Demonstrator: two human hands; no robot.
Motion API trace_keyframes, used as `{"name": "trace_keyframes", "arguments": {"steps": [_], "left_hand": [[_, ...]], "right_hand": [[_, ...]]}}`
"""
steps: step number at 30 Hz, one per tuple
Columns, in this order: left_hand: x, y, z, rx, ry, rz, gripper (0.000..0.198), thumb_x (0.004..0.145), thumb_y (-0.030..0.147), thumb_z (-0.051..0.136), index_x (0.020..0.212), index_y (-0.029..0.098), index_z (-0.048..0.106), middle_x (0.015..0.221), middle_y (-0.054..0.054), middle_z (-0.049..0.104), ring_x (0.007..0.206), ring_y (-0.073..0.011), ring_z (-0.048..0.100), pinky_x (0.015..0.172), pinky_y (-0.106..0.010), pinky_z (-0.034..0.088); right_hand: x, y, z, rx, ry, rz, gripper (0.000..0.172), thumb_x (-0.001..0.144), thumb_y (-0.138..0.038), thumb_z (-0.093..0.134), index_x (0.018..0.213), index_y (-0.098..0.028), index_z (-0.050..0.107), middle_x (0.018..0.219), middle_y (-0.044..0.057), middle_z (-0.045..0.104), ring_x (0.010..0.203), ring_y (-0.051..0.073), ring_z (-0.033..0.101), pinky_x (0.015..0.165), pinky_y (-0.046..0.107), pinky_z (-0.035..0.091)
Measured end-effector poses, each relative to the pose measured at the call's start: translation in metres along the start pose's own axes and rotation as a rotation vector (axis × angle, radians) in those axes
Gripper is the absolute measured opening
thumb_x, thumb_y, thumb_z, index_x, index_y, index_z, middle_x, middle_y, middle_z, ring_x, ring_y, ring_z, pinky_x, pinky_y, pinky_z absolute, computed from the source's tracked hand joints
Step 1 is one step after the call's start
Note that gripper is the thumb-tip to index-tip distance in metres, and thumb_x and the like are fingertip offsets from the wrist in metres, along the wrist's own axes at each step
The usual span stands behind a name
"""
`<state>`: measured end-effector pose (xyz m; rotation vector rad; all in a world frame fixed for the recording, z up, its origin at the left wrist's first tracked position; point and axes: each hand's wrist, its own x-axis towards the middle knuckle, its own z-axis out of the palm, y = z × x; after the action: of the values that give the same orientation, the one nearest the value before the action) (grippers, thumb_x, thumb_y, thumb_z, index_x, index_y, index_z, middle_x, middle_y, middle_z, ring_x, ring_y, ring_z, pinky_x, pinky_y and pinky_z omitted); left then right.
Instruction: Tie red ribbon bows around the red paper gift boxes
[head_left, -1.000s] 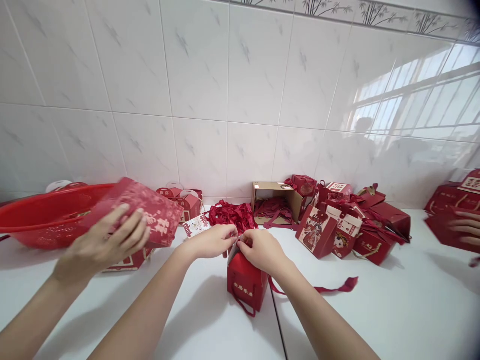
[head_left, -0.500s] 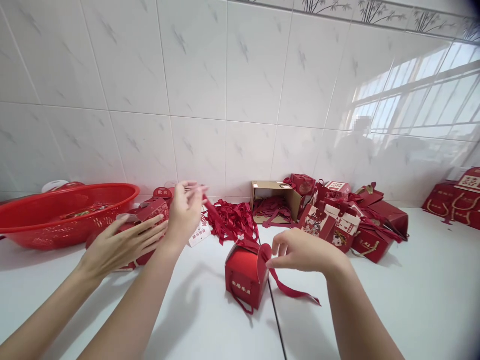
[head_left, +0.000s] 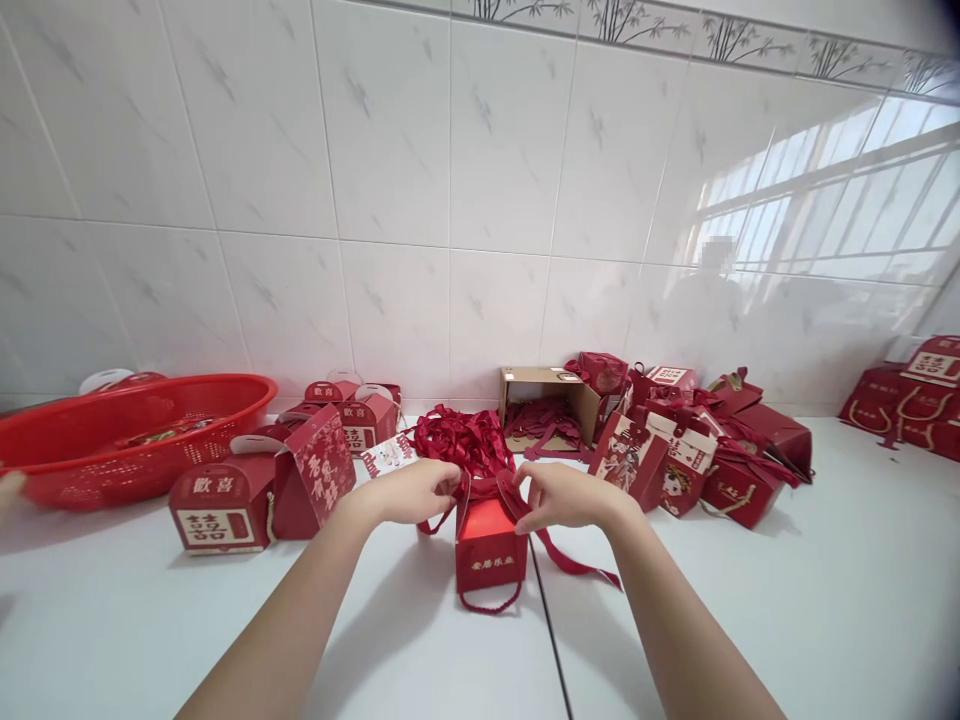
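A small red gift box [head_left: 491, 550] with white characters and a rope handle stands upright on the white table. My left hand [head_left: 420, 490] is closed at the left side of its top, fingers pressed together by the red ribbon. At the top's right side, my right hand [head_left: 562, 495] pinches the flap or ribbon there; which of them I cannot make out. A ribbon tail [head_left: 577, 565] trails from the box to the right. Behind the box lies a heap of red ribbons [head_left: 461, 437].
Red basket [head_left: 135, 470] at the left, beside several red boxes [head_left: 217, 505]. An open cardboard box [head_left: 551, 376] holding ribbons is near the wall. More red boxes [head_left: 750, 485] are piled right of it. Another person's fingertips [head_left: 9, 490] show at the left edge.
My left hand has come down and right to the box. The box has turned to face me more. The other person's hand has withdrawn to the left edge.
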<state>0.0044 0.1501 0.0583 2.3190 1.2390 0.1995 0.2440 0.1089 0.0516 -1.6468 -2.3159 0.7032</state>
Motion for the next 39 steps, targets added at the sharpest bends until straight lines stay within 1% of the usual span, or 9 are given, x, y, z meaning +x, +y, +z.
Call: {"name": "trace_keyframes", "arguments": {"steps": [6, 9, 12, 15, 19, 23, 26, 32, 39], "left_hand": [[0.003, -0.007, -0.004, -0.13, 0.103, 0.069, 0.014, 0.075, 0.018, 0.039, 0.088, 0.022, 0.041, 0.08, 0.001, 0.055, 0.073, -0.0162, 0.055, 0.067, -0.028, 0.044], [0.001, -0.001, -0.005, -0.279, 0.096, 0.067, 0.023, 0.075, 0.015, 0.037, 0.096, 0.022, 0.041, 0.084, 0.001, 0.052, 0.07, -0.0144, 0.057, 0.068, -0.029, 0.045], [-0.002, 0.006, -0.007, -0.295, 0.089, 0.049, 0.026, 0.075, 0.015, 0.038, 0.099, 0.023, 0.044, 0.087, 0.0, 0.052, 0.069, -0.0137, 0.055, 0.063, -0.027, 0.044], [-0.005, 0.011, -0.008, -0.216, 0.114, 0.071, 0.018, 0.075, 0.017, 0.039, 0.089, 0.022, 0.049, 0.084, 0.0, 0.054, 0.072, -0.0148, 0.054, 0.06, -0.025, 0.042], [-0.007, 0.011, -0.011, -0.043, 0.165, 0.115, 0.011, 0.074, 0.029, 0.051, 0.078, 0.02, 0.057, 0.078, 0.0, 0.058, 0.071, -0.0157, 0.052, 0.061, -0.025, 0.039], [-0.005, 0.008, -0.012, -0.011, 0.129, 0.094, 0.024, 0.074, 0.041, 0.055, 0.074, 0.019, 0.063, 0.072, -0.001, 0.06, 0.064, -0.0149, 0.05, 0.056, -0.024, 0.035], [-0.003, 0.006, -0.011, -0.025, 0.128, 0.029, 0.035, 0.076, 0.05, 0.05, 0.068, 0.018, 0.061, 0.06, 0.001, 0.052, 0.054, -0.0124, 0.042, 0.049, -0.023, 0.029], [0.001, 0.0, -0.009, -0.031, 0.13, -0.049, 0.039, 0.073, 0.052, 0.05, 0.061, 0.017, 0.06, 0.051, 0.003, 0.041, 0.048, -0.011, 0.034, 0.044, -0.024, 0.023], [0.004, -0.002, -0.007, -0.021, 0.105, -0.101, 0.037, 0.068, 0.052, 0.052, 0.056, 0.018, 0.061, 0.047, 0.003, 0.042, 0.046, -0.012, 0.036, 0.043, -0.024, 0.023]], "right_hand": [[0.003, 0.012, -0.006, 0.069, 0.014, -0.114, 0.027, 0.067, -0.04, 0.071, 0.073, -0.018, 0.055, 0.072, -0.002, 0.058, 0.065, 0.013, 0.051, 0.055, 0.023, 0.036], [0.002, 0.014, -0.008, 0.189, 0.039, -0.136, 0.017, 0.074, -0.032, 0.063, 0.071, -0.018, 0.055, 0.069, -0.002, 0.057, 0.063, 0.011, 0.05, 0.056, 0.023, 0.036], [0.005, 0.015, -0.006, 0.293, 0.077, -0.127, 0.009, 0.079, -0.027, 0.056, 0.079, -0.017, 0.057, 0.073, 0.0, 0.06, 0.065, 0.012, 0.054, 0.058, 0.023, 0.04], [0.009, 0.018, -0.003, 0.321, 0.126, -0.094, 0.012, 0.081, -0.025, 0.049, 0.087, -0.018, 0.058, 0.082, 0.002, 0.061, 0.067, 0.012, 0.056, 0.057, 0.023, 0.041], [0.013, 0.019, -0.002, 0.314, 0.2, -0.056, 0.017, 0.081, -0.03, 0.051, 0.089, -0.019, 0.062, 0.087, 0.003, 0.06, 0.067, 0.012, 0.051, 0.054, 0.022, 0.037], [0.011, 0.016, -0.005, 0.282, 0.273, -0.033, 0.031, 0.082, -0.045, 0.05, 0.072, -0.018, 0.061, 0.067, -0.001, 0.052, 0.058, 0.011, 0.041, 0.051, 0.024, 0.029], [0.011, 0.016, -0.006, 0.251, 0.286, -0.007, 0.04, 0.079, -0.05, 0.051, 0.056, -0.017, 0.053, 0.053, -0.004, 0.039, 0.051, 0.01, 0.031, 0.048, 0.026, 0.022], [0.015, 0.022, -0.004, 0.23, 0.281, 0.025, 0.035, 0.071, -0.047, 0.063, 0.056, -0.018, 0.053, 0.054, -0.003, 0.046, 0.052, 0.01, 0.039, 0.048, 0.025, 0.027], [0.022, 0.028, 0.001, 0.229, 0.234, 0.033, 0.032, 0.066, -0.044, 0.069, 0.059, -0.019, 0.05, 0.054, -0.005, 0.047, 0.051, 0.01, 0.04, 0.047, 0.023, 0.029]]}}
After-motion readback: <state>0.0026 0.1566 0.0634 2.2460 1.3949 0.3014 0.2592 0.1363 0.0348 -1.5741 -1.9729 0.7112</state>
